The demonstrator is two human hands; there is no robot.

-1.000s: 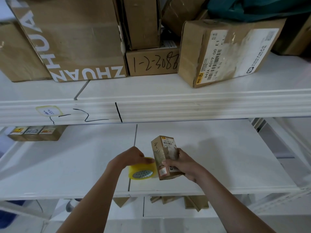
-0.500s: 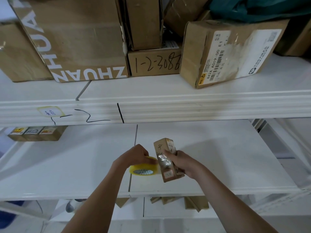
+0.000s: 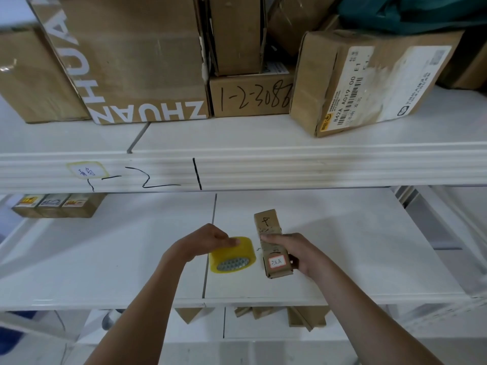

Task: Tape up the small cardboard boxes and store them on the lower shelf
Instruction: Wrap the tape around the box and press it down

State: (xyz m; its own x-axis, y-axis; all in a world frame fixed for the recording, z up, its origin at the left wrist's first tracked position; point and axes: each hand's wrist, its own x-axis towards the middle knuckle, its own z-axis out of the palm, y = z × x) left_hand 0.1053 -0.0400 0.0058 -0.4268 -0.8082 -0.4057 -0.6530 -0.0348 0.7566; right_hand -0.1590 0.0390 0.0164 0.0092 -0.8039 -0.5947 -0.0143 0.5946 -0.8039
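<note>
Boxes [image 3: 272,243]: one held, three [image 3: 56,205] shelved

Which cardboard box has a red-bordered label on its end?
The small box in the right hand; the three small boxes at far left bear yellow labels.

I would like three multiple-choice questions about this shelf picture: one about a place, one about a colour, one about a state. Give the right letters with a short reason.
1. Where are the three small labelled boxes in a row?
A. far left of the white shelf board
B. on the top shelf
C. in the right hand

2. What colour is the tape roll?
A. blue
B. yellow
C. black

3. What is the right hand doing?
A. hanging idle
B. pressing flat on the shelf
C. holding the small cardboard box

Key: 1 A, they sit at the left back of the board. 2 B, it is translucent yellow, under the left hand. 3 C, its fingers curl round the box.
</note>
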